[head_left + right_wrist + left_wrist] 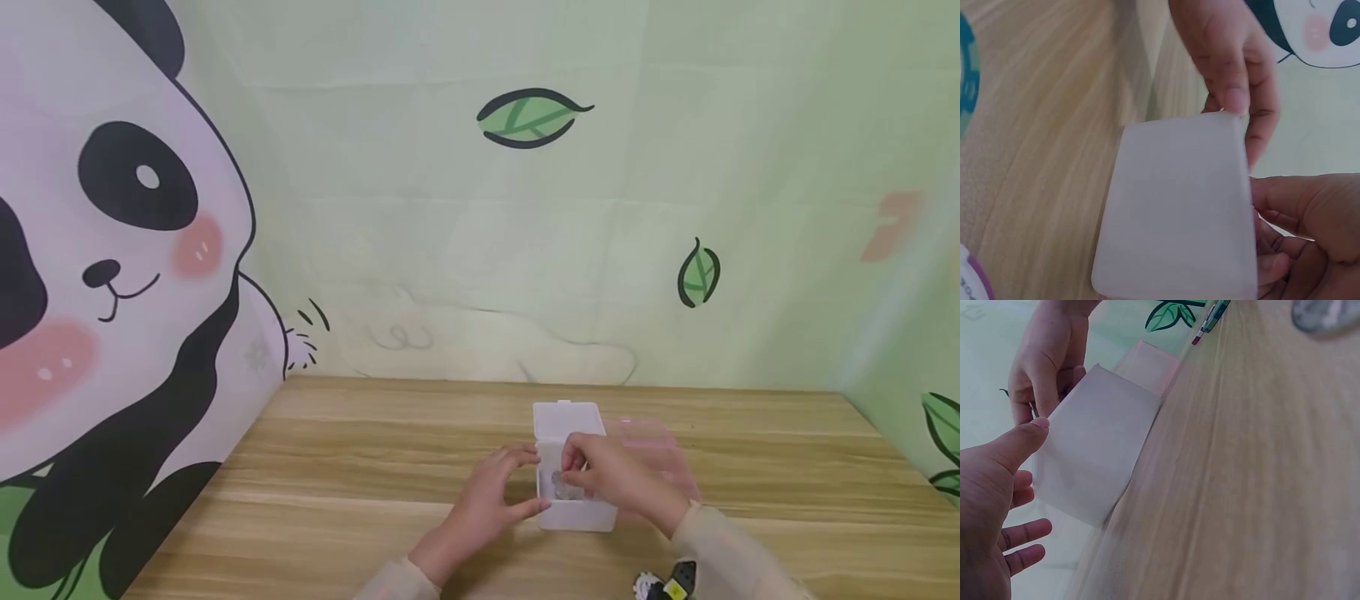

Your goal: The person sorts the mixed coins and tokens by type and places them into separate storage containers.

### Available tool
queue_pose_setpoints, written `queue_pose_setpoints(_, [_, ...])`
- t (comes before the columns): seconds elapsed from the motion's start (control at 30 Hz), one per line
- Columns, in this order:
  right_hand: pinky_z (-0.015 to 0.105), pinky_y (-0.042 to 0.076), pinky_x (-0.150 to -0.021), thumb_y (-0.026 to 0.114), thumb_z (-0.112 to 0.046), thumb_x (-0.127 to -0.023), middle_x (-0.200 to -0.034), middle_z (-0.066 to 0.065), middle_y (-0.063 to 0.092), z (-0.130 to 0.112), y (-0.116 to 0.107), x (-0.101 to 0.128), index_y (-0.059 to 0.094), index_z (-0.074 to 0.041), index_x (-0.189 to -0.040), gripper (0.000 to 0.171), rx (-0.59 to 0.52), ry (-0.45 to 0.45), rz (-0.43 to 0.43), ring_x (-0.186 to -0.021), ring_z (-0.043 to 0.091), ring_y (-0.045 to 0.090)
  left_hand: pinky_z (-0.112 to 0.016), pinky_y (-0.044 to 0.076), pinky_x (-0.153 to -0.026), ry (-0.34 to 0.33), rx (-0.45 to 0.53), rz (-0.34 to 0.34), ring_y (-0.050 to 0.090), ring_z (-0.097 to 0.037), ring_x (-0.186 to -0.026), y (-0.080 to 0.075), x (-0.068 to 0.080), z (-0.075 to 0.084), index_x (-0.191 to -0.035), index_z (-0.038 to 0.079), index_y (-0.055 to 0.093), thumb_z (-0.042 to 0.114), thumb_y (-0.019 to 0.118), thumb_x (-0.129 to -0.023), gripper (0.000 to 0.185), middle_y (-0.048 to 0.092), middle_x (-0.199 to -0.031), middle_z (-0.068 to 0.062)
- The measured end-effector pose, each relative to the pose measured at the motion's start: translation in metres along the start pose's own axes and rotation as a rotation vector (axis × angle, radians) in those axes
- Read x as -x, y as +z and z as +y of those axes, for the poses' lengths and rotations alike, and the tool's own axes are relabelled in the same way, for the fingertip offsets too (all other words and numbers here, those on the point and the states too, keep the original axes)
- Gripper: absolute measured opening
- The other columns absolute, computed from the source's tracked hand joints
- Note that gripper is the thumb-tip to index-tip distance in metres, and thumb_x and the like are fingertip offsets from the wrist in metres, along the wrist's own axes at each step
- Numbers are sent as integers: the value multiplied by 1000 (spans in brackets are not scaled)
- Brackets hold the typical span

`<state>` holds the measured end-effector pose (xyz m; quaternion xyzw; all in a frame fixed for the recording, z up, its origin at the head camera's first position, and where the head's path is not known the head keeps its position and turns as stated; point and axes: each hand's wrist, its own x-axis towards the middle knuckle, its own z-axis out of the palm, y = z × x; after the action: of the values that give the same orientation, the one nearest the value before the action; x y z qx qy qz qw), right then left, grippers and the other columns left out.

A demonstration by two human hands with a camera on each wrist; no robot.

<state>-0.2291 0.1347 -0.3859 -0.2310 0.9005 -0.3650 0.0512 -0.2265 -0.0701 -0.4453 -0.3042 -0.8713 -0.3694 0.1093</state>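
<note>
A small white translucent box (577,512) stands on the wooden table (360,467) with its hinged lid (567,419) tipped back. My left hand (534,481) grips its left wall, thumb at the near corner and fingers at the far one. My right hand (579,467) curls over the box's open top from the right, thumb and fingers pinching its rim. Small greyish pieces (564,487) lie inside. The left wrist view shows my thumb (1029,440) on the box (1094,453). In the right wrist view both hands meet at one edge of the box (1179,206).
A pink translucent box (652,440) sits just behind my right hand. Round chips (966,81) lie on the table near the right wrist, and small black and yellow items (667,583) sit at the front edge. Printed walls close off the left and back.
</note>
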Motion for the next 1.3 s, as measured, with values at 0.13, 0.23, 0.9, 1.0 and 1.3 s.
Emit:
queue_pose_setpoints(0.13, [18, 42, -48, 69, -1, -83, -73, 0, 58, 2, 5, -4, 55, -6, -80, 15, 92, 9, 0, -56, 7, 49, -43, 44, -106, 6, -3, 6, 54, -23, -126, 0, 0, 0, -122, 10, 58, 33, 75, -82, 49, 59, -134, -4])
queue_pose_setpoints(0.23, [17, 40, -49, 71, -2, -82, -71, -1, 57, 2, 8, -6, 54, -7, -77, 18, 148, 11, 2, -57, 7, 47, -43, 45, -106, 3, 4, 6, 54, -23, -125, 0, 0, 0, -122, 9, 58, 32, 75, -81, 49, 59, -133, -5])
queue_pose_setpoints(0.9, [26, 35, -54, 77, -7, -78, -61, -6, 49, 2, 20, -16, 52, -13, -68, 27, 384, 101, -25, -60, 12, 46, -44, 43, -107, 2, -9, 14, 53, -23, -127, 1, 0, 1, -122, 11, 59, 34, 75, -82, 49, 58, -134, -2])
queue_pose_setpoints(1.0, [26, 35, -54, 77, -7, -77, -61, -5, 49, 0, 19, -15, 52, -13, -68, 27, 404, 114, -21, -60, 13, 46, -44, 43, -107, 3, -13, 12, 53, -23, -127, 0, 0, 2, -122, 11, 59, 34, 75, -82, 49, 58, -134, -2])
queue_pose_setpoints(1.3, [28, 36, -55, 77, -6, -76, -61, -5, 49, -1, 19, -15, 51, -14, -67, 28, 436, 114, -5, -60, 13, 46, -46, 42, -107, -1, -9, 7, 53, -24, -127, 0, 1, 3, -122, 10, 58, 34, 74, -82, 49, 58, -135, -3])
